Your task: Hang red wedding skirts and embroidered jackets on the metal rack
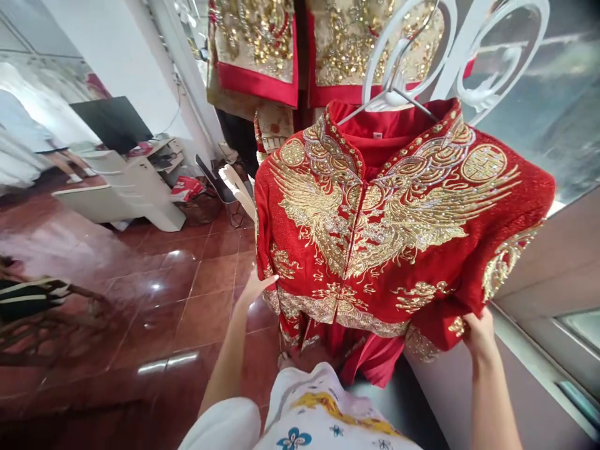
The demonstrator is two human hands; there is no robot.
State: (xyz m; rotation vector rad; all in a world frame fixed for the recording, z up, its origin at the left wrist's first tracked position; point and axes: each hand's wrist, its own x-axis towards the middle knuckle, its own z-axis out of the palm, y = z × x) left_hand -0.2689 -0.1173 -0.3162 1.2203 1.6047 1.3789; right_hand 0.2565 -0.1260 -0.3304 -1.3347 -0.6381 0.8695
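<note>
A red jacket with gold embroidery and a stand-up collar hangs before me from a metal hanger. The hanger's hook goes up to a white scrolled metal frame. My left hand is closed on the jacket's sleeve at the left, its thumb lying over the cloth. On the other side my right hand grips the other sleeve near its cuff, with the fingers partly hidden behind it. Below the jacket's hem, a red pleated skirt shows.
Gold-sequined garments with red borders hang behind the jacket. A white desk with a dark monitor stands at the left on reddish floor tiles. Another person's legs show at the far left. A window ledge runs along the right.
</note>
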